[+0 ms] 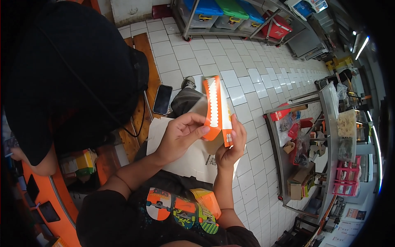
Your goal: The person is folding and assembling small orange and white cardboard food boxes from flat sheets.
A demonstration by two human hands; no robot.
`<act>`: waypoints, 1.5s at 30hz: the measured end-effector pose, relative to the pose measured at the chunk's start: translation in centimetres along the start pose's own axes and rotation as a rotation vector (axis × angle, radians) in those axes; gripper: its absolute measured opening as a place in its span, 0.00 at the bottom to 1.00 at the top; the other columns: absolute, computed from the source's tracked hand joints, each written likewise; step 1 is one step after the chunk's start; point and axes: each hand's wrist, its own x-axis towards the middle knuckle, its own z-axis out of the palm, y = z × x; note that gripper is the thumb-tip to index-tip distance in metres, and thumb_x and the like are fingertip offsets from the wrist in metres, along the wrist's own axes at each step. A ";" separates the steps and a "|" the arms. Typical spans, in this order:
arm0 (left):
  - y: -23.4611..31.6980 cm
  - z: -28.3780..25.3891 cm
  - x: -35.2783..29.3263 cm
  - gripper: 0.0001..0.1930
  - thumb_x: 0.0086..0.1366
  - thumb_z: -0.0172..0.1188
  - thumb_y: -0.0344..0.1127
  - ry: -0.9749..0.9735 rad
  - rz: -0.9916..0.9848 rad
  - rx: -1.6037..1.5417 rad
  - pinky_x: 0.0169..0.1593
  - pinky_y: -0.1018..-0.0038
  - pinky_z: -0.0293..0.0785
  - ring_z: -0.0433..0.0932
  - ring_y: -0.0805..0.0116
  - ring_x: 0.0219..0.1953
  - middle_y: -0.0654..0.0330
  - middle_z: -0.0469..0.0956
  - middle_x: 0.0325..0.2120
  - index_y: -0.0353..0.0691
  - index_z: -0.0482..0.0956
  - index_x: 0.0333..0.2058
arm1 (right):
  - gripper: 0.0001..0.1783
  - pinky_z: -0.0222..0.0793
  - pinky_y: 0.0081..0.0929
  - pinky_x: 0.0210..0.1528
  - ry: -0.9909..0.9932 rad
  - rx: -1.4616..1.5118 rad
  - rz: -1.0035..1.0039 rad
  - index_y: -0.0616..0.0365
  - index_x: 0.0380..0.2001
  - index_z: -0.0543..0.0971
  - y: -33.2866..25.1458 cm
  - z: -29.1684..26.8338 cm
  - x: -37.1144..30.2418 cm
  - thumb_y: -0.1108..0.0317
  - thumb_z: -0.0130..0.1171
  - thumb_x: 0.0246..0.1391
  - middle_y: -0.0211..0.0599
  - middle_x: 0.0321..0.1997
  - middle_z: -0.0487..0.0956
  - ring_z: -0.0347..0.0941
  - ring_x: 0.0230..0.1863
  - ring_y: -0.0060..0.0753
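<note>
Between my two hands, above my lap, is a partly folded orange and white cardboard food box (214, 103) with a white zigzag pattern on its side. My left hand (183, 133) pinches its near left corner between thumb and fingers. On the other side my right hand (233, 146) grips a small orange end flap, with the fingers bent round it. White cardboard or paper (193, 158) lies across my lap under the hands, with a square printed code on it. Against my body rests an orange and yellow piece that looks like folded cardboard (206, 201).
A dark phone (163, 99) lies on the wooden bench (142, 57). Close at my left sits another person in black (82, 74). A metal rack (269, 152) with boxes and bags stands on the right. Lidded bins (230, 14) fill a far shelf above the tiled floor (197, 53).
</note>
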 end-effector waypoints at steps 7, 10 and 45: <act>-1.5 0.2 0.2 0.06 0.49 0.63 0.21 0.164 0.775 0.825 0.29 0.76 0.73 0.78 0.65 0.28 0.57 0.78 0.26 0.36 0.76 0.26 | 0.06 0.69 0.35 0.46 0.098 0.171 0.121 0.62 0.33 0.73 -2.7 -0.6 0.3 0.72 0.49 0.58 0.53 0.45 0.75 0.70 0.46 0.47; -2.5 -0.1 -0.3 0.10 0.44 0.70 0.24 0.125 0.862 0.959 0.30 0.78 0.73 0.78 0.68 0.25 0.57 0.80 0.25 0.37 0.77 0.25 | 0.05 0.68 0.30 0.42 0.185 0.250 0.181 0.62 0.32 0.79 -3.5 -0.5 0.4 0.76 0.58 0.50 0.39 0.35 0.74 0.69 0.41 0.39; -2.6 -1.1 1.0 0.17 0.45 0.70 0.23 -0.086 0.429 0.461 0.32 0.84 0.70 0.75 0.81 0.32 0.64 0.79 0.32 0.35 0.78 0.36 | 0.06 0.65 0.38 0.51 0.192 0.790 0.516 0.62 0.30 0.79 -3.0 0.4 -1.5 0.71 0.59 0.50 0.39 0.39 0.75 0.70 0.49 0.47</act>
